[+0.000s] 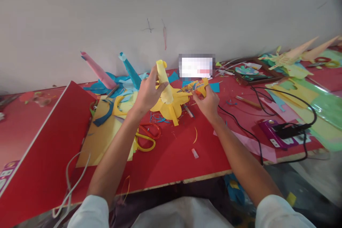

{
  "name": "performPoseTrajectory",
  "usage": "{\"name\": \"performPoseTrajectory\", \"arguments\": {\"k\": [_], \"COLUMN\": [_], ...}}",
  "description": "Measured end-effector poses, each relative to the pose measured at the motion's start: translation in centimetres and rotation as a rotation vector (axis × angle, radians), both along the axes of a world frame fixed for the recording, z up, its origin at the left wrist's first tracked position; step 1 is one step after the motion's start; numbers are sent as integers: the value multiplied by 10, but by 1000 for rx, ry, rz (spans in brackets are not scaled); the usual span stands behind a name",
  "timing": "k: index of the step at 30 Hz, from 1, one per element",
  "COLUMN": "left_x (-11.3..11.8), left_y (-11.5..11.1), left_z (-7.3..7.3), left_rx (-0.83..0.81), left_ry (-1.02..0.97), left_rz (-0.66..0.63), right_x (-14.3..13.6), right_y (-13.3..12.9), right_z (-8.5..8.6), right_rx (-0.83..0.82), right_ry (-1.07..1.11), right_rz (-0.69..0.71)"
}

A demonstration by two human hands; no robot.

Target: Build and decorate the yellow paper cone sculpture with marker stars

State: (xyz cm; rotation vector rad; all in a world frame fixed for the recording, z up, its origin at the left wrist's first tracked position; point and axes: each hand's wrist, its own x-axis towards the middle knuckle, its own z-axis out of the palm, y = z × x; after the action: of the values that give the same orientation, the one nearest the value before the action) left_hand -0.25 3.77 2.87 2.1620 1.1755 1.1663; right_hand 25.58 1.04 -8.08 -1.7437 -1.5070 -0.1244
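While the left hand is closed around the yellow rolled-paper tube, which stands on a yellow petal-edged paper base, the right hand grips a yellow glue gun, its nozzle near the base. The red table lies beneath.

Pale grey wall with scribbled marks, red tabletop; upright red board

The right hand hides part of the yellow glue gun — the bright screen is pixelated.
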Motion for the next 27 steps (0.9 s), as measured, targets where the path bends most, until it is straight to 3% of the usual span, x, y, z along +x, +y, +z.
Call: {"name": "performPoseTrajectory", "arguments": {"k": [4,11,27], "left_x": [-2,-1,-1], "left_y": [6,11,11], "left_z": [-8,-19,-21], "left_rx": [-20,-120,-64], "left_ry": [14,26,87], "left_rz": [2,-4,26], "right_x": [0,-11,-13], "right_y": [-2,-6,-6], "right_z": [0,-3,0], "right_rx": [-15,-67,-111], "right_ry": [-65,-255,-344], "right_rz": [63,339,407]}}
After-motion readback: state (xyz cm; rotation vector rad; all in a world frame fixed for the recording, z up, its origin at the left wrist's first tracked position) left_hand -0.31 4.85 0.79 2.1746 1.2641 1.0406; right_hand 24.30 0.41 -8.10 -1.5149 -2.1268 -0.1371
